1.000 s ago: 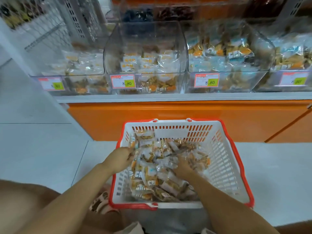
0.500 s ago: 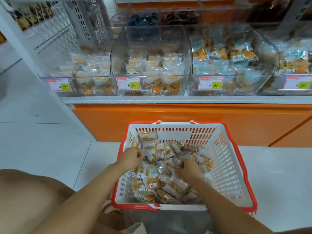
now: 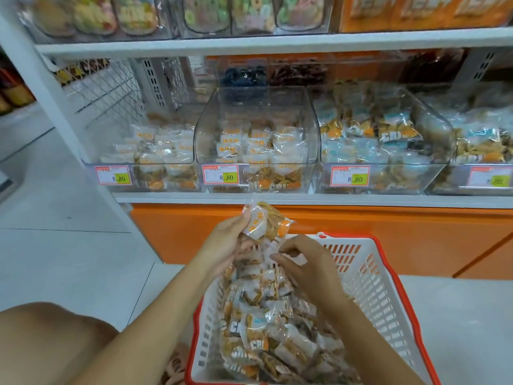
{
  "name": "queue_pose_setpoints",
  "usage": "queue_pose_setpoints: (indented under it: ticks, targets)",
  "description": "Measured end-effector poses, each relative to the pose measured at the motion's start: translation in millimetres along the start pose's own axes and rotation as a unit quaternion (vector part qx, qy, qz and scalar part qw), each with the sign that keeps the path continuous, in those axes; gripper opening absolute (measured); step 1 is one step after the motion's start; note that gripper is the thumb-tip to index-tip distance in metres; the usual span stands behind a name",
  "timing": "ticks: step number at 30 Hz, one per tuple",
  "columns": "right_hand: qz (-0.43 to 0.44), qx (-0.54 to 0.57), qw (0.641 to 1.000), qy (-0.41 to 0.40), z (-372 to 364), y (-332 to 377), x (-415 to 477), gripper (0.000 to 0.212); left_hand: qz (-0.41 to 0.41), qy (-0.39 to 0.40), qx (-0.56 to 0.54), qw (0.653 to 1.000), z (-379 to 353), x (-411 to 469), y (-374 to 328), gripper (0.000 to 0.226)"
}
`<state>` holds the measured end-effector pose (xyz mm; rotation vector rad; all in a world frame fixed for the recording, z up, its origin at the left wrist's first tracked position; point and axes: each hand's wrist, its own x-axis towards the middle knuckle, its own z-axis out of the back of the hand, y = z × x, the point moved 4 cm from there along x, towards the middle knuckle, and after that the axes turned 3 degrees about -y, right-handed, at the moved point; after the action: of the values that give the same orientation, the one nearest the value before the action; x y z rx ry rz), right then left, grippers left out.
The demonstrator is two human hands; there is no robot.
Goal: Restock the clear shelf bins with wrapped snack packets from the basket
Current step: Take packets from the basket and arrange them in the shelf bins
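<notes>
Clear shelf bins (image 3: 258, 107) sit above our red basket (image 3: 388, 273) of snack packets (image 3: 261, 329), so we should lift the bunch (image 3: 263, 222) our left grip (image 3: 224, 245) holds tight over the middle bin's low front edge, where there's open room, while our right grip (image 3: 311, 265) pinches more packets beside it.

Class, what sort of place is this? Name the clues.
Most likely a snack shop or supermarket aisle: clear shelf bins of wrapped packets, price tags reading 8.80 on their fronts, and a red-rimmed shopping basket.
</notes>
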<state>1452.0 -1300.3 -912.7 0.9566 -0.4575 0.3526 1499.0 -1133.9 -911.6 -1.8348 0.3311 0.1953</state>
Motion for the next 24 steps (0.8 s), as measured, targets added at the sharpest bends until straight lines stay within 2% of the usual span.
queue_pose_setpoints:
  ticks: [3,4,6,9,12,15,19,21,24]
  targets:
    - [-0.140,0.074,0.984,-0.080,24.0,9.3,22.4,0.036,-0.059,0.009,0.116,0.991,-4.7,-1.9,-29.5,0.031]
    - [-0.181,0.099,0.976,-0.069,28.9,11.8,32.2,0.046,-0.077,0.002,0.153,0.985,-7.1,-2.8,-39.2,0.028]
    - [-0.227,0.147,0.963,0.019,31.9,18.5,52.5,0.057,-0.118,0.000,0.228,0.967,-13.9,-3.2,-57.6,0.022]
    - [-0.225,0.151,0.952,0.139,34.0,26.2,75.9,0.025,-0.178,-0.002,0.309,0.934,-26.5,-4.6,-80.8,0.012]
    - [-0.224,0.146,0.942,0.202,38.5,30.8,95.0,0.010,-0.236,0.008,0.344,0.909,-35.8,-3.3,-99.8,0.020]
    - [-0.218,0.151,0.934,0.237,37.9,36.7,115.3,0.009,-0.272,0.020,0.360,0.892,-36.1,2.4,-120.1,0.024]
    - [-0.204,0.165,0.937,0.231,35.3,45.6,151.8,0.019,-0.296,0.031,0.402,0.866,-26.3,13.2,-149.7,0.034]
    - [-0.203,0.152,0.945,0.209,35.3,43.8,175.1,0.023,-0.290,-0.032,0.435,0.852,-6.2,25.6,-162.2,0.041]
    - [-0.207,0.123,0.960,0.146,30.1,35.2,211.8,0.018,-0.259,-0.189,0.475,0.820,34.5,42.0,-172.4,0.049]
